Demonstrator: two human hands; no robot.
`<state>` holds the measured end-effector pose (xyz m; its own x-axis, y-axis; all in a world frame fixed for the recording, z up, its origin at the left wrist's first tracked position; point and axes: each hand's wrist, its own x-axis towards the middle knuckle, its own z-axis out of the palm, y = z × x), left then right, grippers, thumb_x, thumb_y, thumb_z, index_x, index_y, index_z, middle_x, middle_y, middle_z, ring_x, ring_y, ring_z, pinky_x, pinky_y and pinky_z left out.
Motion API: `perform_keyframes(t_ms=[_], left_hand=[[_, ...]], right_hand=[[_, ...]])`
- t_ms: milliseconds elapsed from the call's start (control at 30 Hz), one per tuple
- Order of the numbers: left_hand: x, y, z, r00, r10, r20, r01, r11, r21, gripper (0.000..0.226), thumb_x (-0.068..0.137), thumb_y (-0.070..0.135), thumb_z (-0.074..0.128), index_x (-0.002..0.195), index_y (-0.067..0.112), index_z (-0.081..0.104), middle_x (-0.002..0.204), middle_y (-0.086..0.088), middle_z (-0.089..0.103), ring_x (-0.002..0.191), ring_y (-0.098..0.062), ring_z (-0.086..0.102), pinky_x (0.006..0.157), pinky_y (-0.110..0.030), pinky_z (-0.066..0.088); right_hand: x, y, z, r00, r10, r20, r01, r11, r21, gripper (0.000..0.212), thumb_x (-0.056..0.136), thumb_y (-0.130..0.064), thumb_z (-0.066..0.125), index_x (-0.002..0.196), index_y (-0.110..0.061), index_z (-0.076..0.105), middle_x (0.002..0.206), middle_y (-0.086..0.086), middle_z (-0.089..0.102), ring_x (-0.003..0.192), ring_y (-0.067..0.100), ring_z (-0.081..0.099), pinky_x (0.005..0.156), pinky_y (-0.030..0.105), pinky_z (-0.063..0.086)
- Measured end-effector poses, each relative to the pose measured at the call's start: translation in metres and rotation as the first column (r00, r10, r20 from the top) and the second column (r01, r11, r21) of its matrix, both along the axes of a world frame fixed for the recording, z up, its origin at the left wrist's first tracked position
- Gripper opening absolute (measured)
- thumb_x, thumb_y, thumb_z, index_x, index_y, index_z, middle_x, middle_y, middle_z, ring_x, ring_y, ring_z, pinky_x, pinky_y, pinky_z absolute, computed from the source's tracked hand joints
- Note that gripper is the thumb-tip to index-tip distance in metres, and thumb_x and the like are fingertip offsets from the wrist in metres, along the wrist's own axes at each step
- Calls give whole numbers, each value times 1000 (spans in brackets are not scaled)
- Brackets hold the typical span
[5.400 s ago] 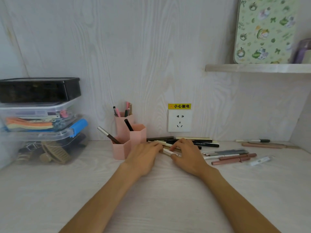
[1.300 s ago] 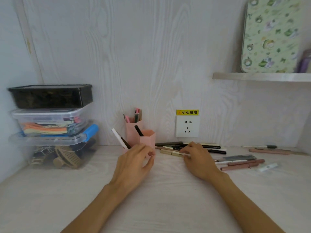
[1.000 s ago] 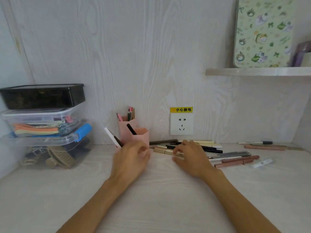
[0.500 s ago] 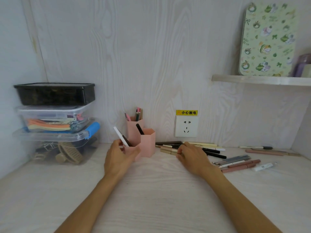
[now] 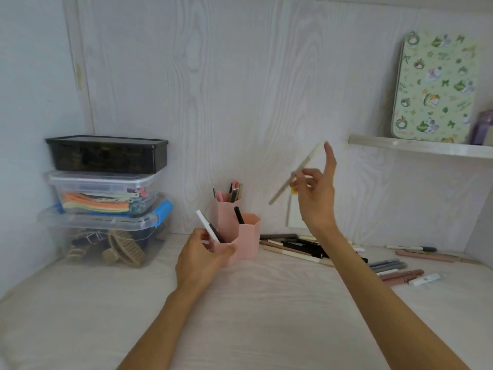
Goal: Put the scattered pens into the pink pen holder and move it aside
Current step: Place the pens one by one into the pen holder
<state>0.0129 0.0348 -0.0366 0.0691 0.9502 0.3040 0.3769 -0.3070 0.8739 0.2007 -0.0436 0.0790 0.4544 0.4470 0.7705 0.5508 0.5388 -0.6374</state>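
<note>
My right hand (image 5: 316,198) pinches a beige pen (image 5: 296,174); left hand (image 5: 198,259) grips pink holder (image 5: 234,236) at 9 o'clock; next, drop it in.

Pens (image 5: 301,248) lie right of the holder (image 5: 240,236); boxes (image 5: 106,198) left.

Three plastic boxes (image 5: 106,198) sit stacked in the left corner of the white desk (image 5: 266,316), with the black one on top, and a green flowery tin (image 5: 433,88) stands on a shelf (image 5: 421,148).
</note>
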Motion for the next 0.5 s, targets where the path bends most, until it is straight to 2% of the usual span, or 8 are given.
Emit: perform_keyframes(t_ms=[67, 133, 200, 267, 367, 433, 500], left_hand=[[0, -2, 1, 1000, -8, 4, 8, 1000, -1, 55, 49, 65, 74, 87, 40, 44, 78, 27, 50, 71, 9, 50, 55, -18, 37], [-1, -4, 0, 1000, -15, 8, 15, 1000, 2, 50, 51, 62, 76, 83, 41, 44, 78, 27, 51, 72, 10, 50, 55, -17, 36], [-1, -3, 0, 1000, -16, 11, 15, 1000, 7, 48, 52, 60, 76, 81, 41, 44, 79, 26, 53, 73, 10, 51, 56, -17, 37], [-1, -3, 1, 1000, -13, 11, 13, 1000, 5, 50, 52, 60, 77, 85, 40, 46, 80, 25, 54, 73, 8, 52, 55, -17, 37], [0, -3, 1, 1000, -11, 16, 10, 1000, 10, 50, 53, 58, 78, 87, 38, 46, 80, 24, 54, 72, 7, 52, 55, -16, 36], [0, -3, 1, 1000, -12, 19, 12, 1000, 9, 50, 54, 57, 78, 88, 38, 46, 82, 23, 54, 73, 5, 53, 58, -19, 38], [0, -2, 0, 1000, -8, 20, 8, 1000, 5, 53, 54, 56, 79, 92, 37, 47, 86, 21, 56, 77, -1, 56, 62, -23, 41]], right_hand=[[-17, 15, 18, 998, -21, 66, 19, 1000, 19, 73, 94, -8, 50, 147, -32, 5, 88, 12, 62, 71, 17, 66, 70, 21, 56], [-35, 29, 27, 987, -52, 153, 58, 998, -32, 75, 94, -6, 48, 146, -36, 3, 90, 5, 62, 69, 15, 66, 72, 30, 57], [-50, 43, 28, 967, -63, 248, 86, 993, -81, 75, 94, -6, 47, 147, -33, 3, 90, -1, 60, 68, 13, 65, 71, 34, 57], [-59, 53, 26, 958, -61, 280, 86, 993, -76, 74, 93, -7, 49, 148, -30, 4, 90, -4, 59, 67, 12, 65, 68, 34, 57], [-63, 63, 26, 953, -65, 295, 76, 997, -26, 74, 92, -10, 51, 146, -33, 7, 88, -6, 60, 64, 7, 63, 58, 22, 54], [-65, 66, 23, 903, -128, 410, 155, 987, -33, 74, 91, -12, 53, 146, -33, 8, 85, -9, 59, 62, 7, 60, 54, 20, 49], [-68, 65, 16, 814, -145, 562, 225, 971, -75, 72, 89, -11, 54, 145, -30, 13, 83, -7, 61, 65, 13, 61, 53, 27, 50]])
